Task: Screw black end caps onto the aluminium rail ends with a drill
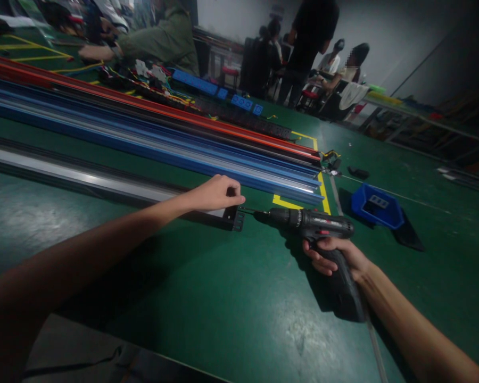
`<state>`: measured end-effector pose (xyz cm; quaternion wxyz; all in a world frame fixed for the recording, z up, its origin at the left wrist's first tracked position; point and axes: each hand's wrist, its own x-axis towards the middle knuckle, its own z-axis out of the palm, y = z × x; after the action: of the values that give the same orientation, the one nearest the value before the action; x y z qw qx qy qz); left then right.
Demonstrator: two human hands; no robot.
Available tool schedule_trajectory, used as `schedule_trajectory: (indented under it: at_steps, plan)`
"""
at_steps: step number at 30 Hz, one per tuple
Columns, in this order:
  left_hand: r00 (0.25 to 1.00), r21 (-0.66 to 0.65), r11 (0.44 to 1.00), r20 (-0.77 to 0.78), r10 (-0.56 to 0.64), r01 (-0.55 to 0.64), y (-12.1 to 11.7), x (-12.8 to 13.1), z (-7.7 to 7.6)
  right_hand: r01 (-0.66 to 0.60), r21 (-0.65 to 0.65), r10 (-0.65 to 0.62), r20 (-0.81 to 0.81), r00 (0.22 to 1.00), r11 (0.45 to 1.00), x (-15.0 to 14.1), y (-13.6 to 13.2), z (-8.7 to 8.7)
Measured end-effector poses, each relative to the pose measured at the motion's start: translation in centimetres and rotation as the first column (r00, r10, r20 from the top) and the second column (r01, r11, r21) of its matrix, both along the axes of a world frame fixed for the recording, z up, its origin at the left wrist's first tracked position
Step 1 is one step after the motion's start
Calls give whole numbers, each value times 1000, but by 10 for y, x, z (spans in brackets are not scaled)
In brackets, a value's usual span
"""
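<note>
My right hand [337,258] is wrapped around the grip of a black cordless drill [323,224], its bit pointing left. The thin bit reaches the end of a long black-and-silver metal profile [104,178] lying on the table. At that end sits a dark slotted end cap [238,219]. My left hand [219,192] rests over the profile's end, thumb and fingers pinched together close to the bit's tip. Whatever is between those fingers is too small to make out.
Long blue profiles [183,146] and red profiles [207,121] lie behind, beside wiring and a row of blue sockets [195,82]. A blue bin [377,207] stands at right on the green table [239,298]. Across the table a person's sleeve [159,42] reaches in.
</note>
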<state>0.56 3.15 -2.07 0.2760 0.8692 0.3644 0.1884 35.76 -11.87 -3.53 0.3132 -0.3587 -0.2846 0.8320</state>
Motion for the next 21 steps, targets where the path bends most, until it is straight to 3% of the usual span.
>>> schedule_trajectory:
  at_steps: [21]
  plan:
    - [1000, 1, 1000, 6, 3, -3, 0, 0, -1, -14, 28, 14, -6, 1000, 1000, 0, 1, -1]
